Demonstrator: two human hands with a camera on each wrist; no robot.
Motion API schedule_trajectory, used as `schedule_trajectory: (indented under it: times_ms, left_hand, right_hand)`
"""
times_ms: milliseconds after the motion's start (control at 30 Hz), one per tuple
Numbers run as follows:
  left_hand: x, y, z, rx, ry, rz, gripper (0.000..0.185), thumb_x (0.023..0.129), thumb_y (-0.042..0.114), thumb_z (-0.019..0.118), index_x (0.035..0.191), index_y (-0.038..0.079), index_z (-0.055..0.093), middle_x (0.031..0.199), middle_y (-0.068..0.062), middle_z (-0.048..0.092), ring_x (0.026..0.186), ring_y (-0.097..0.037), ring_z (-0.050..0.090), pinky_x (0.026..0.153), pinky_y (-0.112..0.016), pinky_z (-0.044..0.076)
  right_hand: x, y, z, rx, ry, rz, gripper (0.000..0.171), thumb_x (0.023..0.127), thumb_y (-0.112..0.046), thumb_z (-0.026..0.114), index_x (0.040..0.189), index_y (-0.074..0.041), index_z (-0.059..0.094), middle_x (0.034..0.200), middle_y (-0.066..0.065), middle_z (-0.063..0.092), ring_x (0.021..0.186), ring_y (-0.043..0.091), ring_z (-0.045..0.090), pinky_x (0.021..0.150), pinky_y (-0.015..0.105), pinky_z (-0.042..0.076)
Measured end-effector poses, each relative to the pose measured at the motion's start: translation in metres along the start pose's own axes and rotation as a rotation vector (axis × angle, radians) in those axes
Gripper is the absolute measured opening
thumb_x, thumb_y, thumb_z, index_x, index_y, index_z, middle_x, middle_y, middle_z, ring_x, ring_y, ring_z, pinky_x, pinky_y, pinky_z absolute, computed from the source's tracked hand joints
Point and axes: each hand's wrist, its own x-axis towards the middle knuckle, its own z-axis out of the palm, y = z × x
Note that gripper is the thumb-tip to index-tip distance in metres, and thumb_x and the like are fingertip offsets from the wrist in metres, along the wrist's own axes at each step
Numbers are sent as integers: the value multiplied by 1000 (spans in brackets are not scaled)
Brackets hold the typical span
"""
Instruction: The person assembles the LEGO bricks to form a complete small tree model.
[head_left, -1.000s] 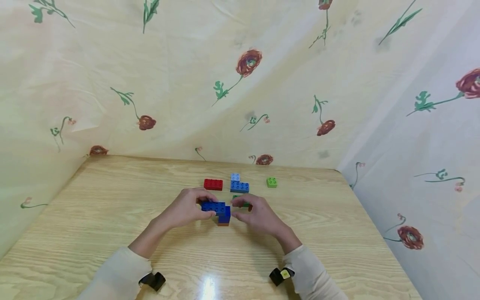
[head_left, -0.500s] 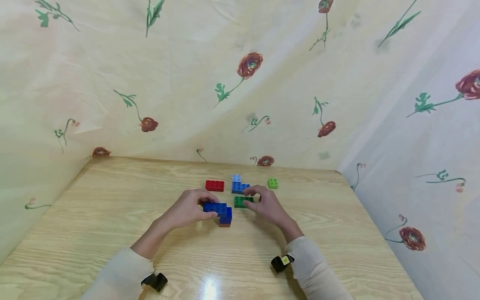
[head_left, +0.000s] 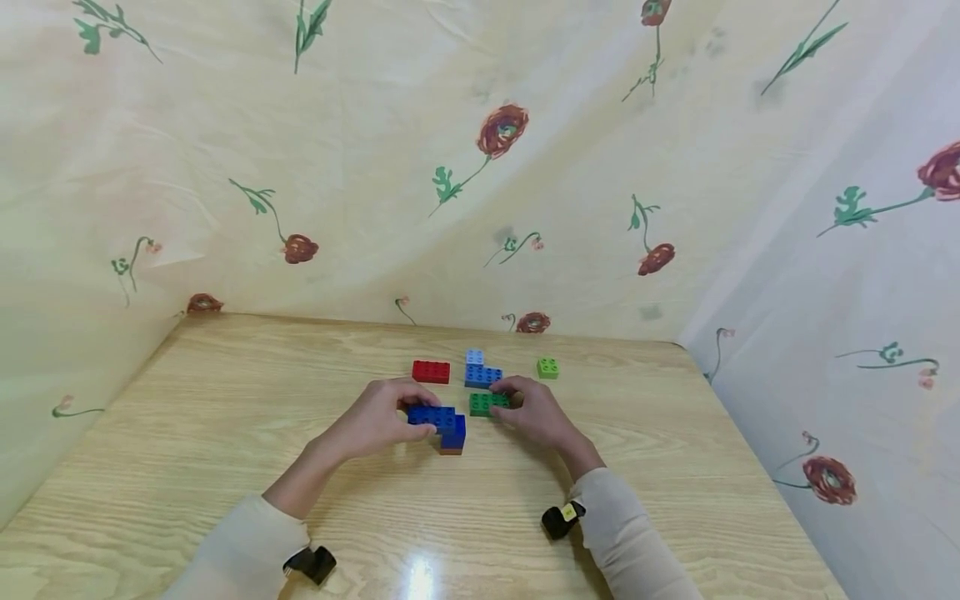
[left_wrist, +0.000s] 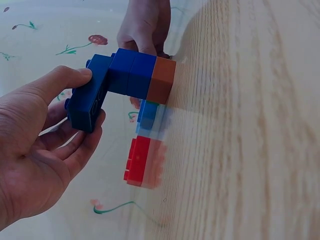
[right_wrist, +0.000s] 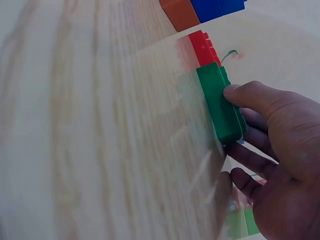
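My left hand (head_left: 377, 421) holds a dark blue toy brick (left_wrist: 91, 95) between thumb and fingers. That long brick caps a small column of two blue bricks (left_wrist: 132, 72) over an orange brick (left_wrist: 162, 80), and it juts out to the left. The orange bottom is at the table surface. Just right of the column, my right hand (head_left: 538, 414) pinches the right end of a long green brick (right_wrist: 215, 102) lying low at the table, thumb on its near side. Its fingers on the far side are partly hidden by the brick.
Behind the green brick are a medium blue brick (head_left: 482, 377) and a light blue brick (head_left: 474, 357). A red brick (head_left: 431, 372) lies to their left, a small lime green brick (head_left: 548, 367) to their right. Flowered cloth (head_left: 360, 208) hangs behind the wooden table (head_left: 360, 517).
My right hand has left the side of the column, moved right and back, and come down to grip the green brick's right end. The left hand keeps its hold on the dark blue brick.
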Motion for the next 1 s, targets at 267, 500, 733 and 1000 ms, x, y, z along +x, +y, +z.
schedule_trajectory:
  times_ms: [267,500,733,1000]
  left_hand:
    - [0,1,0,9,2,3,26,79,24,80,103,27,69,105,7,65,93,-14,58,82,-31,54]
    - [0,0,-1,12,-2,3,26,80,24,79,103,27,68,105,7,65,92,-15,58,81,-29,53]
    - [0,-1,0,13,1,1,26,79,23,80,103,27,68,103,7,65,92,-14,57,80,-28,53]
    - [1,-2,0,14,-2,23,26,79,24,80,103,26,69,103,7,65,92,-14,58,82,-33,55]
  right_hand:
    - [4,1,0,-59,-49,12,32,84,-26,75,115,-21,68,123,1,63,109,18,56,97,41,49]
    - [2,0,-1,-61,-51,-7,30,84,-26,75,113,-20,68,119,0,64,106,16,57,94,39,50]
    - [-4,-6,-6,-52,-41,-48,29,84,-28,75,112,-22,68,113,-4,65,95,14,56,83,33,50]
    - [-19,-26,-23,-67,-22,-159,29,84,-27,75,112,-22,68,112,-6,67,101,12,58,82,37,50]
